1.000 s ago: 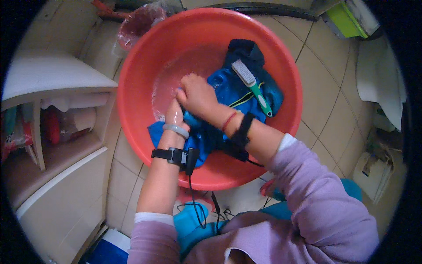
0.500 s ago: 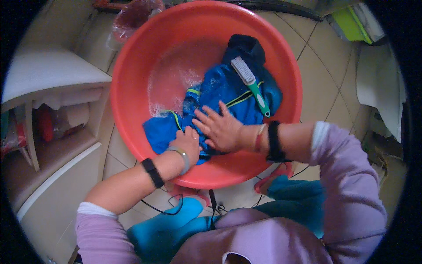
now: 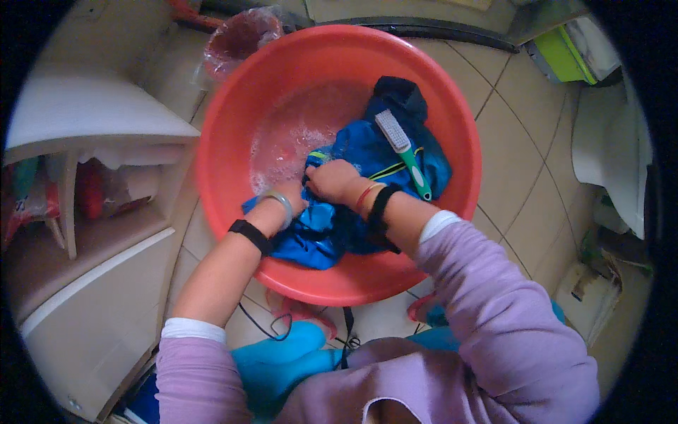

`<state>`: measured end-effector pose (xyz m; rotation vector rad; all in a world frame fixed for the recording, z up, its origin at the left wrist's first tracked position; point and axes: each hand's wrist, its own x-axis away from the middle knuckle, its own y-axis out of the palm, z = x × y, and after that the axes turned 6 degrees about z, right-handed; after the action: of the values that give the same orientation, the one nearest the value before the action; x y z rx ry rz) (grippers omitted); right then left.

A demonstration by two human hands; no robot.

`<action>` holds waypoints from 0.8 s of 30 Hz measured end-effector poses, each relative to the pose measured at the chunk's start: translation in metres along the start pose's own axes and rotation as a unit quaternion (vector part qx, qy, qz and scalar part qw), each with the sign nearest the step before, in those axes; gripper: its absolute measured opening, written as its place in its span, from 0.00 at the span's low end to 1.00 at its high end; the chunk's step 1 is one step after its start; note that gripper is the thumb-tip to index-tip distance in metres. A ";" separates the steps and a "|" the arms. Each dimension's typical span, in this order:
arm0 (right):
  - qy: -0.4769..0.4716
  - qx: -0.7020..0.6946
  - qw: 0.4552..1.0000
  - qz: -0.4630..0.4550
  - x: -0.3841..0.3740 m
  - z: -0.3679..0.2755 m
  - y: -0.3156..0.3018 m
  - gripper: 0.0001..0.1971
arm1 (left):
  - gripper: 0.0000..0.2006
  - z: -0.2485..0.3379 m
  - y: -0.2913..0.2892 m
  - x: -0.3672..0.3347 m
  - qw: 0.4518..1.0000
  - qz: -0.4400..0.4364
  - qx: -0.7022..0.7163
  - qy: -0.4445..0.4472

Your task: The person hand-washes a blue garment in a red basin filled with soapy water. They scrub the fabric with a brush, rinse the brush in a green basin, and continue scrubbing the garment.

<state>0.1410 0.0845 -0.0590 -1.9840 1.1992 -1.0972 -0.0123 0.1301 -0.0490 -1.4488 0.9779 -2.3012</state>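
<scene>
item: one large round red basin (image 3: 236, 120), standing on a tiled floor (image 3: 519, 159); soapy water (image 3: 304, 120) with foam toward its far left edge.

item: one blue garment (image 3: 321, 230), wet and bunched, with yellow-green trim; lies inside the basin from the near left edge across to the right edge, a darker part reaching up toward the far right.

item: one scrubbing brush (image 3: 405, 154), green and white handle, pale bristles facing up; rests on the garment near the basin's right edge, apart from both hands.

item: left hand (image 3: 288, 198), over the basin's near left part, on the garment; fingers run into the folds and are partly hidden, so how tightly it closes cannot be told. worn: pale bangle (image 3: 284, 206), black band (image 3: 251, 237).

item: right hand (image 3: 330, 180), just beside the left; fingers curled in, closed on a gathered fold of the garment. worn: red cord (image 3: 365, 200), black band.

surroundings: small bin (image 3: 244, 39) with clear liner, beyond the basin's far left edge; white cabinet (image 3: 92, 106) with open shelf, at the basin's left.
</scene>
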 end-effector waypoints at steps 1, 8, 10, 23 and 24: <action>-0.027 -0.017 0.999 0.002 0.004 0.001 -0.006 0.15 | 0.27 -0.006 -0.007 0.003 0.998 0.048 -0.044 -0.001; -0.042 0.020 0.999 0.014 0.039 0.023 -0.039 0.33 | 0.36 -0.016 -0.022 0.013 0.990 -0.048 -0.079 -0.105; -0.030 0.031 0.999 -0.006 0.040 0.024 -0.043 0.32 | 0.33 -0.010 -0.021 0.011 0.989 -0.047 -0.081 -0.114; 0.027 0.055 0.993 0.100 0.101 0.030 -0.074 0.09 | 0.09 -0.038 -0.086 0.012 0.820 0.509 0.034 0.259; 0.008 0.060 0.995 0.083 0.107 0.035 -0.076 0.08 | 0.09 -0.035 -0.090 0.015 0.823 0.499 0.010 0.271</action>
<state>0.2321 0.0235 0.0218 -1.7552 1.2521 -1.0769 -0.0381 0.2035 0.0110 -0.0676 1.3861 -1.8263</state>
